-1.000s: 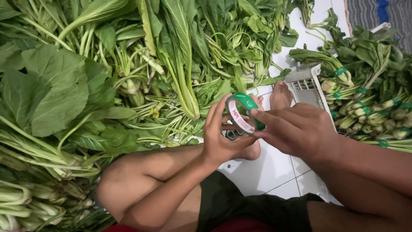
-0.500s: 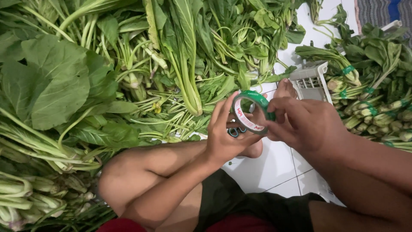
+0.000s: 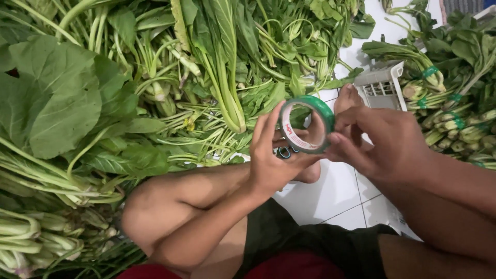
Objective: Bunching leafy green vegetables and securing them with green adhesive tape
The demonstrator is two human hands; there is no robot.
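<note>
A roll of green adhesive tape (image 3: 316,111) with a white core is held up between both hands over my lap. My left hand (image 3: 271,157) cradles the roll from below and behind, fingers spread along its left side. My right hand (image 3: 380,139) pinches the roll's right rim with thumb and fingertips. Under the roll, dark scissor handles (image 3: 283,152) peek out beside my foot (image 3: 345,99).
A big heap of loose leafy greens (image 3: 155,88) covers the floor to the left and ahead. Bundles of greens bound with green tape (image 3: 444,108) lie at the right by a white plastic basket (image 3: 381,88). My bent knee (image 3: 155,206) and white floor tiles (image 3: 336,199) are below.
Both hands have lifted the tape roll slightly and turned it, so its open core faces me more. The right fingers shifted along the rim.
</note>
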